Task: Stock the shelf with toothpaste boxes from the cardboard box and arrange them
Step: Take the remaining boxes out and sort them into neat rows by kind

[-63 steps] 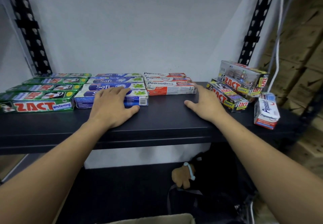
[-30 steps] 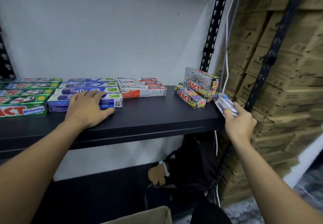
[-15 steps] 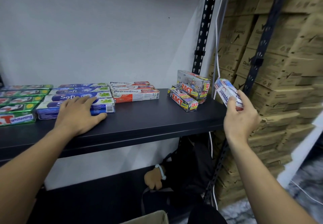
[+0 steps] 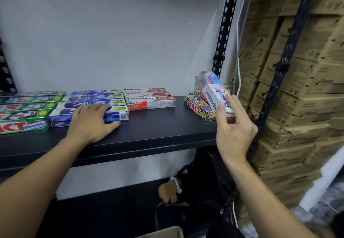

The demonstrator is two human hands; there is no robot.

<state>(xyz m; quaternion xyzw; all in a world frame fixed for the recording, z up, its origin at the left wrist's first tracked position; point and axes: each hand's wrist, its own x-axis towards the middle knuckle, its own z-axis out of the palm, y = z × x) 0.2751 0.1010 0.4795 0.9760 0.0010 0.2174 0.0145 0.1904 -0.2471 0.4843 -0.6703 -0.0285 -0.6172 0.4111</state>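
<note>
**Pepsodent box held over the shelf's right end**

We see the right hand point(image 4: 235, 133) raised above the front right corner of the black shelf point(image 4: 158, 131), its fingers point(image 4: 222, 115) clamped on the lower end of a white Pepsodent box point(image 4: 216, 93). The box tilts up and to the left, its far end in front of the stack of dark Zact boxes point(image 4: 198, 106) that sits near the shelf's right edge. We cannot tell whether the held box touches that stack.

The left hand point(image 4: 91, 122) lies flat, palm down, fingers spread apart and gripping nothing, on the front of the blue Safi boxes point(image 4: 89, 105) toward the shelf's left half, thumb on the bare shelf just in front of them.

Left of the Safi rows, green Zact Whitening boxes point(image 4: 24, 113) run to the shelf's left edge. Right of them, three Pepsodent boxes point(image 4: 149, 98) lie in rows toward the back edge, with bare shelf between them and the dark Zact stack.

Stacked brown cartons point(image 4: 297, 89) fill the space beyond the shelf's right upright. A cardboard box point(image 4: 163, 233) shows its rim at the bottom of view.
</note>
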